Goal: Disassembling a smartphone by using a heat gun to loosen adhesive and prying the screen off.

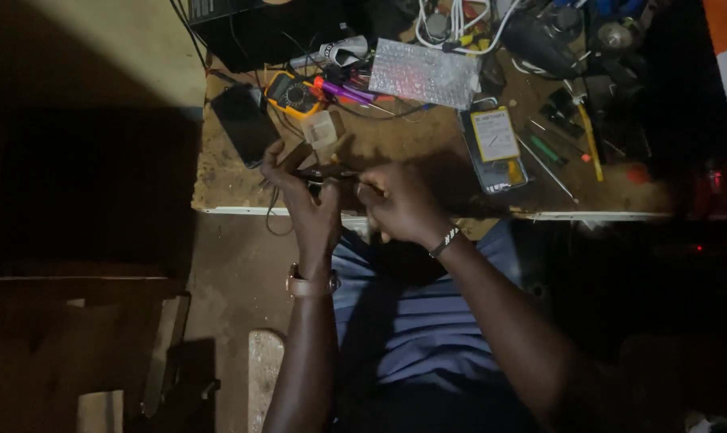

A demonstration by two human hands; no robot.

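Head view: my left hand (pixel 303 200) pinches a small dark part (pixel 325 174) at the workbench (pixel 219 180) front edge; my right hand (pixel 399 204) is closed on a thin tool, its tip at the part. Dim light. Risk: the tool may slip off, or the part drop over the edge. Multimeter (pixel 293 95) and dark phone (pixel 245 122) sit close behind.

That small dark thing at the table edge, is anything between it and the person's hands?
Nothing visible. The left hand and right hand both already touch the small dark object at the edge of the wooden table. The yellow multimeter and the phone lie farther back.
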